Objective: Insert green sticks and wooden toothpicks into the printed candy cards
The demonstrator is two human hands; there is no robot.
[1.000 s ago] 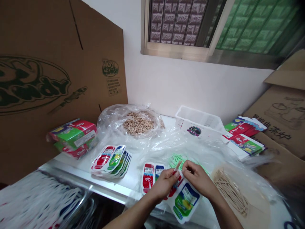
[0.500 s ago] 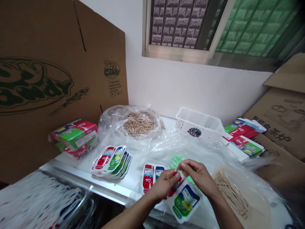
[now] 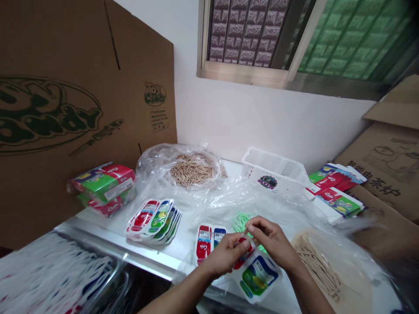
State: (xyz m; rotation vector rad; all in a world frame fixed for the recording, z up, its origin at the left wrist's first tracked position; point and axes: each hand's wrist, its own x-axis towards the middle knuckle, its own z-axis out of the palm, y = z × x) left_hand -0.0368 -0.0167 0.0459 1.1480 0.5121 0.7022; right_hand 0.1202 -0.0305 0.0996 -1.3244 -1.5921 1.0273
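My left hand (image 3: 229, 255) is closed on a bottle-shaped twin packet (image 3: 260, 277), its thumb on the red cola half. The green and blue half hangs tilted below my hands. At the packet's upper edge, my right hand (image 3: 270, 237) pinches something thin and pale, mostly hidden by the fingers. Another twin packet (image 3: 204, 246) lies flat just left of my hands. Behind them is a heap of light green sticks (image 3: 241, 220). A fanned stack of the same packets (image 3: 153, 220) rests farther left on the table.
A clear bag of short brown sticks (image 3: 191, 170) sits at the back, beside a white plastic basket (image 3: 275, 174). More tan sticks (image 3: 319, 266) lie at right. Printed boxes (image 3: 104, 185) stand left, flattened cartons (image 3: 337, 192) right. Strung packets (image 3: 55, 274) fill the lower left.
The held packet has tilted slightly, its green half shifting right and a little up. My right fingers have bent a bit more at its upper edge. Both hands stay in nearly the same place.
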